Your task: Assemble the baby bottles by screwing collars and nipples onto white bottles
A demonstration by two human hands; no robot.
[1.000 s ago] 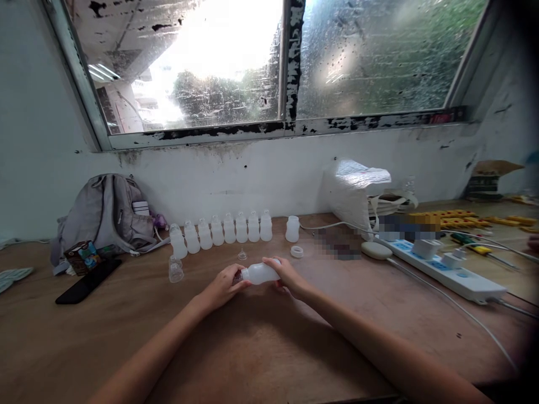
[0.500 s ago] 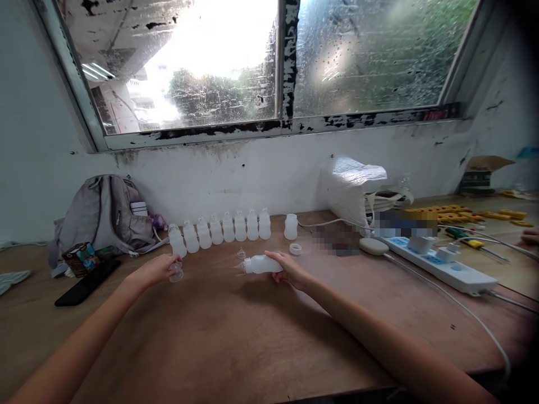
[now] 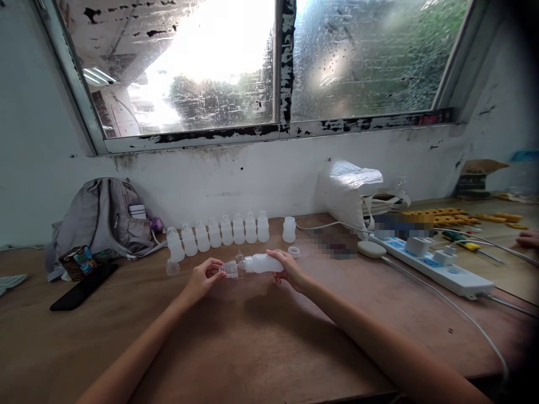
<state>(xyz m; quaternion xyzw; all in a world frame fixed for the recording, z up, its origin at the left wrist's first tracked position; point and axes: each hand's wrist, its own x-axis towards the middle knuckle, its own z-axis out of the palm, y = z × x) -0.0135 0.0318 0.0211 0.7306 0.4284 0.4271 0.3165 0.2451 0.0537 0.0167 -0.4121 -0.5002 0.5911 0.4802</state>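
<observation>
My left hand [image 3: 205,277] pinches a clear cap [image 3: 229,269], its open end toward the nipple of a white bottle [image 3: 264,263]. That bottle lies sideways in my right hand [image 3: 289,269], fingers wrapped round its base. Cap and nipple are very close; whether they touch is unclear. Behind them on the table stands a row of several capped white bottles [image 3: 214,232]. An open bottle [image 3: 289,230] without a top stands to their right, with a white ring [image 3: 293,252] in front of it. Another clear cap [image 3: 172,267] sits at the row's left end. A clear nipple [image 3: 240,257] is partly hidden behind the held bottle.
A grey backpack [image 3: 105,219], a small carton [image 3: 79,262] and a black phone [image 3: 84,287] are at the left. On the right lie a power strip [image 3: 438,268] with cables, a white round device [image 3: 372,249] and a screwdriver [image 3: 467,245]. Another person's hand [image 3: 528,239] shows at the right edge.
My left hand has moved right with a clear cap, from the row's left end to the held bottle's nipple. My right hand still holds the bottle in nearly the same place.
</observation>
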